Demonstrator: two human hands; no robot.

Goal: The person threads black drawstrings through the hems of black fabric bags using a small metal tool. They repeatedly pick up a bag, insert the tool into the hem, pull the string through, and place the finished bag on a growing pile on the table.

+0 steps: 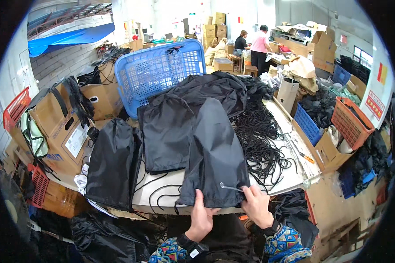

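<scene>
A black fabric drawstring bag [215, 149] lies flat on the white table before me, its hemmed edge toward me. My left hand [202, 221] is closed on that hem near its left corner, thumb on top and fingers underneath. At the right corner my right hand [257, 207] pinches a thin silvery wire tool [230, 187] with a curled tip, which lies over the fabric. Whether its fingers also grip the hem is hard to see. Another black bag [167, 133] lies behind, and a stack of black bags [112, 164] sits to the left with loose cords [164, 193] between.
A tangled heap of black cords [259, 144] covers the table's right part. Beyond the bags leans a blue plastic basket [162, 70]. Cardboard boxes [59, 127] stand at left; an orange crate [351, 122] and orange-handled scissors [307, 158] are at right. Two people [260, 48] work far back.
</scene>
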